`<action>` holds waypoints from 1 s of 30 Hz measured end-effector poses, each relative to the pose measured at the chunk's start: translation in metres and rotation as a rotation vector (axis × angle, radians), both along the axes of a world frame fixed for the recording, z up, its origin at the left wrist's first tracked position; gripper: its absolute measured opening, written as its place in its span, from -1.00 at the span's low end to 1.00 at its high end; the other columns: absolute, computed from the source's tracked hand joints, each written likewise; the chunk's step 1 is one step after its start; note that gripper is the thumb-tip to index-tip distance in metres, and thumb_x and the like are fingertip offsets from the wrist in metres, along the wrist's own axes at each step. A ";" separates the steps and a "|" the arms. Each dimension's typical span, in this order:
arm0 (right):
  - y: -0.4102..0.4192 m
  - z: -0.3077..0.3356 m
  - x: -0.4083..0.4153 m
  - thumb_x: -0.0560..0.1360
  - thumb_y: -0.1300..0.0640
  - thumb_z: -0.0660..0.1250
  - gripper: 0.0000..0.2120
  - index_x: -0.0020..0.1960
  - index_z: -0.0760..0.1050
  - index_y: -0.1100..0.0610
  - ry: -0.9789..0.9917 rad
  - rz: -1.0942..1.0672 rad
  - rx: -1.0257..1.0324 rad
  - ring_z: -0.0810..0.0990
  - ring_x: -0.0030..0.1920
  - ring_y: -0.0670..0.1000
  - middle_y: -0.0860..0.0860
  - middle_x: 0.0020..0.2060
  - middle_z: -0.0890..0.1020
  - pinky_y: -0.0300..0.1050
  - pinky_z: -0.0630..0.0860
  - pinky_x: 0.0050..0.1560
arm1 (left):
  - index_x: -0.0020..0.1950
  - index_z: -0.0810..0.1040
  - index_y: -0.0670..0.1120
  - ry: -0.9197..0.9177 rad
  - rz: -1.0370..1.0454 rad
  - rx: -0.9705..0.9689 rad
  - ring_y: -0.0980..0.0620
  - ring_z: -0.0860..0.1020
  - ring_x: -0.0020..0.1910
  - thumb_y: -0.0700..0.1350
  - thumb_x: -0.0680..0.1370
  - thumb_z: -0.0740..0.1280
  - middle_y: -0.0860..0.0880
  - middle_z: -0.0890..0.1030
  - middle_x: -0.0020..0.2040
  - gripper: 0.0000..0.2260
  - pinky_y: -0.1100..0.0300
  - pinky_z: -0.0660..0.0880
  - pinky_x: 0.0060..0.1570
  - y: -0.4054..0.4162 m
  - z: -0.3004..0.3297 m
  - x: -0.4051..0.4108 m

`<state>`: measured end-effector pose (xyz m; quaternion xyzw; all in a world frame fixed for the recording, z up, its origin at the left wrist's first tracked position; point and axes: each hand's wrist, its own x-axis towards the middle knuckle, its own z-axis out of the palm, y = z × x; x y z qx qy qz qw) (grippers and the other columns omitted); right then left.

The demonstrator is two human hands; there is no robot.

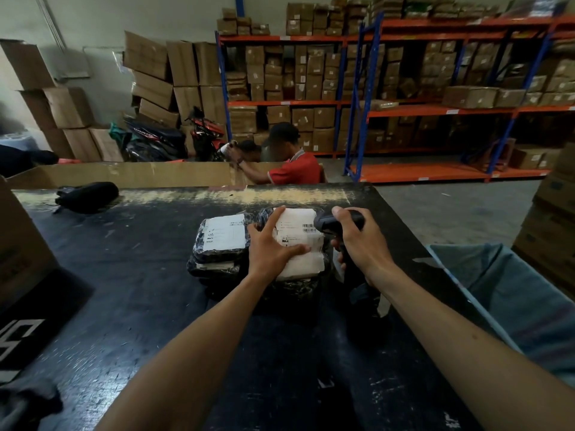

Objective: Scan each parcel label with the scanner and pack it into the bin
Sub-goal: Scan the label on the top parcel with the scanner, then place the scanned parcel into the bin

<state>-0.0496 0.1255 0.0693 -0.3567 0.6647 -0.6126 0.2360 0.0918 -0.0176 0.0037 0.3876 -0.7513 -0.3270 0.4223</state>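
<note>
Two black-wrapped parcels with white labels lie side by side on the dark table [124, 275]. My left hand [270, 241] presses flat on the label of the right parcel [298, 262], fingers spread, leaving its barcode uncovered. The left parcel [222, 241] sits on top of another black parcel, untouched. My right hand [357, 241] grips a black handheld scanner [326, 223], its head pointing at the right parcel's barcode from close by. A bin lined with a grey-blue bag [510, 293] stands open at the table's right side.
A black pouch [88, 195] lies at the table's far left. Cardboard boxes stand at the left edge and far right. A person in a red shirt [292, 169] sits behind the table. Shelving racks full of cartons [311, 76] and a motorbike fill the background.
</note>
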 end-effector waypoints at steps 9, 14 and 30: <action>0.004 -0.027 0.006 0.38 -0.36 0.41 -0.45 0.25 0.44 -0.11 -0.052 0.016 0.047 0.64 -0.47 0.03 0.06 -0.27 0.72 -0.11 0.56 -0.46 | 0.40 0.34 0.40 0.115 0.145 0.046 -0.05 0.46 0.05 0.13 0.20 0.68 -0.07 0.30 0.18 -0.14 0.24 0.39 0.11 -0.012 0.009 0.010; 0.016 -0.100 0.028 0.44 -0.35 0.39 -0.47 0.26 0.41 -0.07 -0.016 0.036 0.339 0.63 -0.52 -0.03 0.06 -0.16 0.71 -0.17 0.54 -0.53 | 0.39 0.38 0.37 0.207 0.216 0.077 0.02 0.49 0.00 0.16 0.14 0.69 -0.08 0.33 0.20 -0.11 0.32 0.43 0.12 -0.019 0.016 0.020; 0.034 -0.166 0.034 0.50 -0.42 0.29 -0.38 0.34 0.30 -0.03 0.052 0.000 0.722 0.75 -0.21 0.09 0.08 0.05 0.63 -0.01 0.71 -0.31 | 0.38 0.34 0.45 0.191 0.091 0.129 0.30 0.39 0.01 0.23 0.11 0.67 0.00 0.32 0.17 -0.10 0.54 0.28 -0.03 0.001 -0.009 0.014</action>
